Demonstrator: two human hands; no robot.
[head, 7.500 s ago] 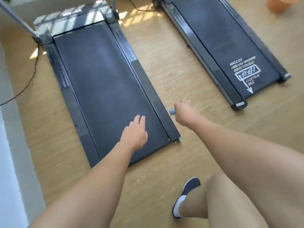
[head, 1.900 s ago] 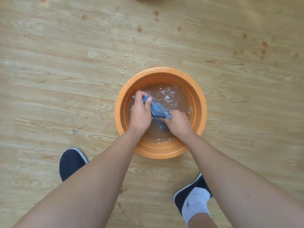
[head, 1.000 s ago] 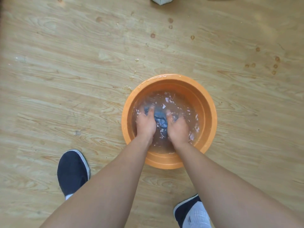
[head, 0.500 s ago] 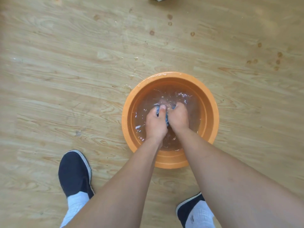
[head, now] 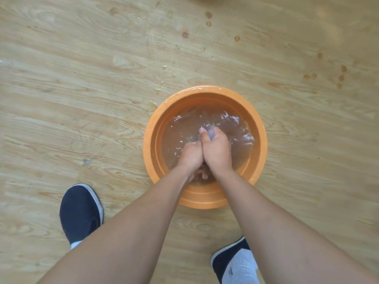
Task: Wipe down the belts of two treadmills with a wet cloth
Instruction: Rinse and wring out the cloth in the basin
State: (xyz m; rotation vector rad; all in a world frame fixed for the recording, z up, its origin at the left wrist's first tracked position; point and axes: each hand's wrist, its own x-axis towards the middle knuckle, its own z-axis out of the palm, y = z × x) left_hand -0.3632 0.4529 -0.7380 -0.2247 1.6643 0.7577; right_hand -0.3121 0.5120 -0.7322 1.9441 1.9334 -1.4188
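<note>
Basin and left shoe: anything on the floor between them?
Nothing. The head view shows bare wood floor between the left shoe and the basin; the left forearm crosses just nearer the camera.

Basin [head: 155,128]: smooth orange plastic, slight sheen.
Floor [head: 82,99]: pale wood-grain, smooth, water-spotted.
Shoe [head: 79,212]: matt navy cloth.
</note>
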